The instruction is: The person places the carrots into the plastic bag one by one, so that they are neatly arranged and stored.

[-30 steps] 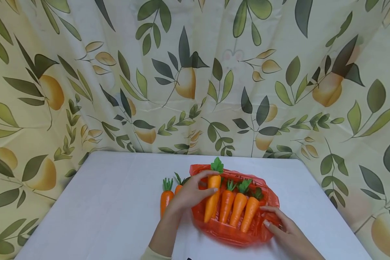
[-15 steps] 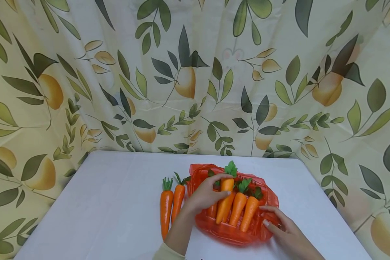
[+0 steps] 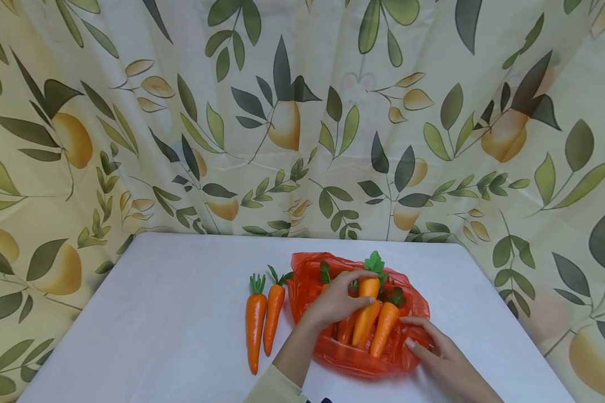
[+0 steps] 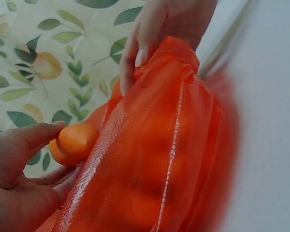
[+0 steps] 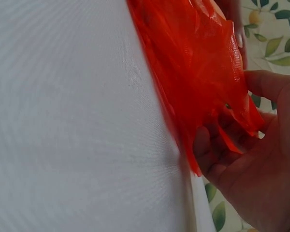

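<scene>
Between the thumb and fingers of my left hand (image 3: 335, 301) is an orange carrot (image 3: 367, 316) with a green leafy top, held tilted over the red plastic bag (image 3: 360, 366). In the left wrist view the thick end of that carrot (image 4: 76, 144) shows past the bag's side. Another carrot (image 3: 385, 330) lies in the bag just right of the held one, and more are partly hidden behind my left hand. At the bag's right end my right hand (image 3: 446, 361) grips the gathered plastic. The right wrist view shows its fingers curled round the bag (image 5: 198, 72).
Left of the bag, two carrots lie on the white table: a longer one (image 3: 255, 330) and a slimmer one (image 3: 274, 319), whose leaves reach the bag's edge. Behind the table (image 3: 181, 313) hangs a curtain (image 3: 262, 184) printed with leaves and fruit.
My left hand has moved right across the bag with the carrot, over the carrots lying there. The two carrots on the table have come into full view. My right hand stays at the bag's end.
</scene>
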`<state>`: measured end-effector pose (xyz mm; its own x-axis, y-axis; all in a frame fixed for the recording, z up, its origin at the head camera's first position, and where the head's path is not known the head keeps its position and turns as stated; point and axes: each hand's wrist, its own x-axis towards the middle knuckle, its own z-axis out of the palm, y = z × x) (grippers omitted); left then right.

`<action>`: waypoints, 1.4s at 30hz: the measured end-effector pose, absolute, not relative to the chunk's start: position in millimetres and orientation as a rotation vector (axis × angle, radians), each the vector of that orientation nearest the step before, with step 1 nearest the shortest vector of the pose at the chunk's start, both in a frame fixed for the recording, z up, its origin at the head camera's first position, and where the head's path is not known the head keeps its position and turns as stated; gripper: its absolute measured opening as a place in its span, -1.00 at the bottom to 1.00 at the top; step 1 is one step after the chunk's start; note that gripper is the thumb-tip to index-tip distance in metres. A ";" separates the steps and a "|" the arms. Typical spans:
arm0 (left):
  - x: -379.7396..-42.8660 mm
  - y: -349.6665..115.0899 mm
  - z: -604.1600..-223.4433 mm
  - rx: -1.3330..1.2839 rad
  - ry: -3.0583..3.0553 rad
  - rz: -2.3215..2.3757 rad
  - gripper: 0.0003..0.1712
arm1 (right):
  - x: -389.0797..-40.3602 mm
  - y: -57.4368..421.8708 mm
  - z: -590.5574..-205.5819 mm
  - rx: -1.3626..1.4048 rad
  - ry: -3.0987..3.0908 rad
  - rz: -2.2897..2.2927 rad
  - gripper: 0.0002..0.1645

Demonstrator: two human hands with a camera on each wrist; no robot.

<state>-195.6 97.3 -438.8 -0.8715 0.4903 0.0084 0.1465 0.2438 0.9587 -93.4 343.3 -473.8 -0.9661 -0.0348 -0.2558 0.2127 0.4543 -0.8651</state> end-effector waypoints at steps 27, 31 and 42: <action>-184.0 116.5 -457.2 0.631 2.270 1.644 -0.46 | -93.5 340.5 -466.8 0.041 2.526 -1.494 -0.37; -184.3 115.9 -458.1 0.633 2.276 1.638 -0.46 | -93.8 340.8 -467.6 0.042 2.521 -1.500 -0.37; -184.3 109.8 -455.5 0.597 2.274 1.638 -0.43 | -92.1 341.0 -467.8 0.058 2.520 -1.494 -0.37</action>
<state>-184.3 109.8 -455.5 -0.8771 0.4800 0.0176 0.1686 0.2735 0.9470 -92.1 341.0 -467.8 -0.9769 -0.0738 -0.2005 0.1406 0.4849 -0.8632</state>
